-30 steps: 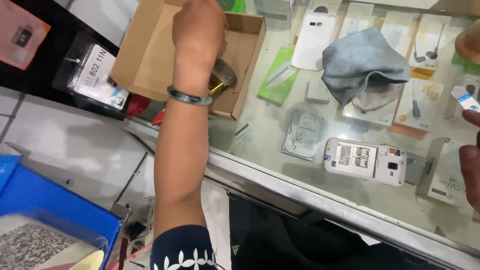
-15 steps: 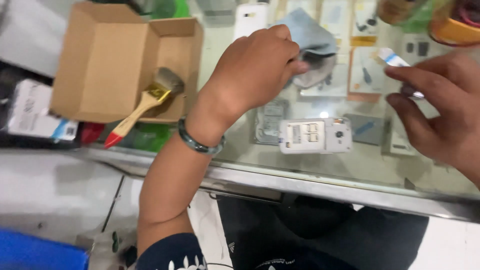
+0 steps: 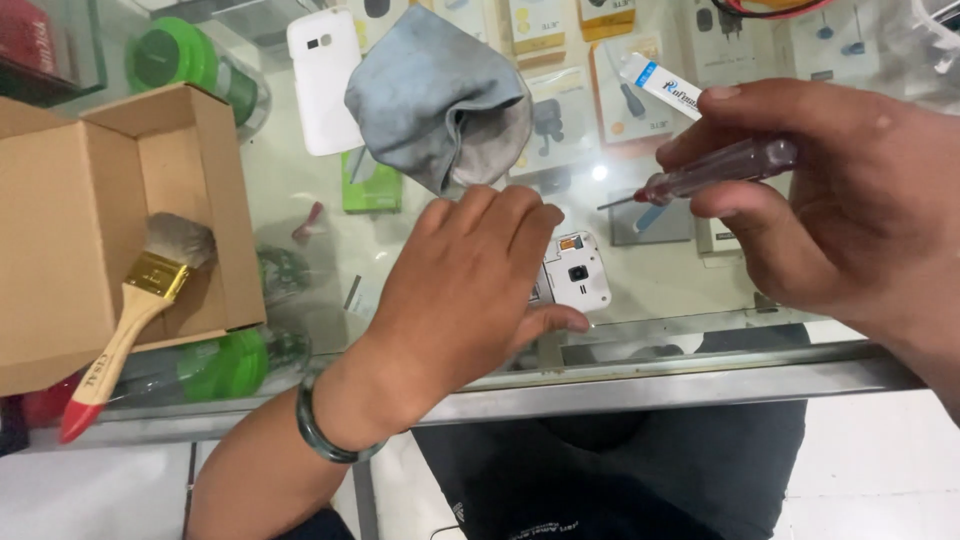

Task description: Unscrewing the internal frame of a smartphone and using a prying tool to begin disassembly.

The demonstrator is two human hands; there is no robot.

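Phone (image 3: 578, 272), white, back cover off, lies flat on the glass counter (image 3: 300, 190) near its front metal edge, largely hidden under the left hand; only its right portion with the camera lens and card slots shows.

Largest item first: the glass counter spans the view, with packaged accessories visible in the case beneath it. An open cardboard box (image 3: 60, 160) sits at its left end, partly overhanging the front edge. A grey cloth (image 3: 435, 95), bunched, lies toward the back of the counter, beyond the phone and apart from it.

Right hand (image 3: 850, 200) hovers above the counter to the right of the phone. Thumb and fingers are closed in a pinch around a screwdriver with a translucent purple handle; it lies nearly level, and the tip points left toward the phone without touching it.

Left hand (image 3: 470, 290) rests palm-down over the phone, fingers held together and extended, thumb at the phone's lower edge. A dark green bangle (image 3: 325, 440) circles the wrist.

A white back cover (image 3: 322, 80) lies left of the cloth. A paintbrush (image 3: 130, 310) with a wooden handle, red tip and brass ferrule lies inside the box, handle end protruding over the front edge. The screwdriver (image 3: 715, 172) is the smallest item noted.
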